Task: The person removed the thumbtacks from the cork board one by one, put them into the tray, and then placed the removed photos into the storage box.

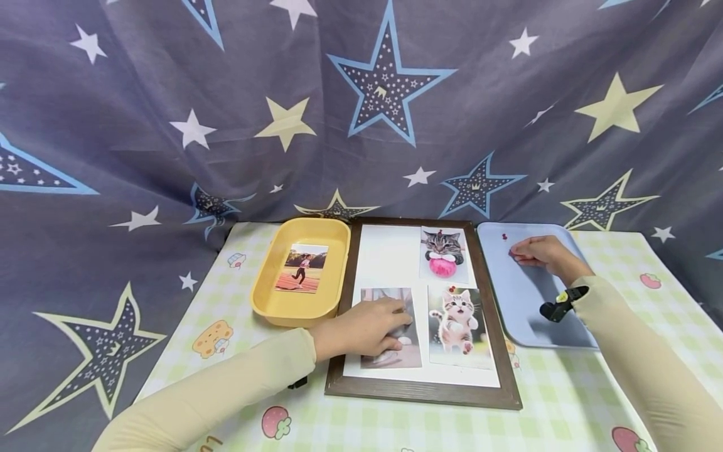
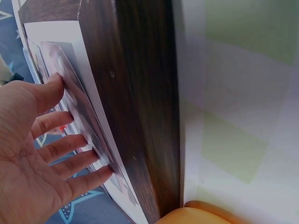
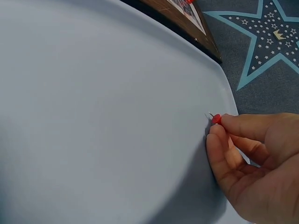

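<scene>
My left hand lies over a photo at the lower left of a white board in a brown frame. In the left wrist view its spread fingertips touch the photo, and the hand hides much of the picture. Over the blue tray, my right hand pinches a red push pin between thumb and fingers, its metal point sticking out. Two cat photos, one with a pink ball and one of a kitten, are pinned on the board's right side.
Left of the frame stands a yellow tray with a photo of a runner in it. Another red push pin lies near the back of the blue tray. A star-patterned curtain hangs behind the checked tablecloth.
</scene>
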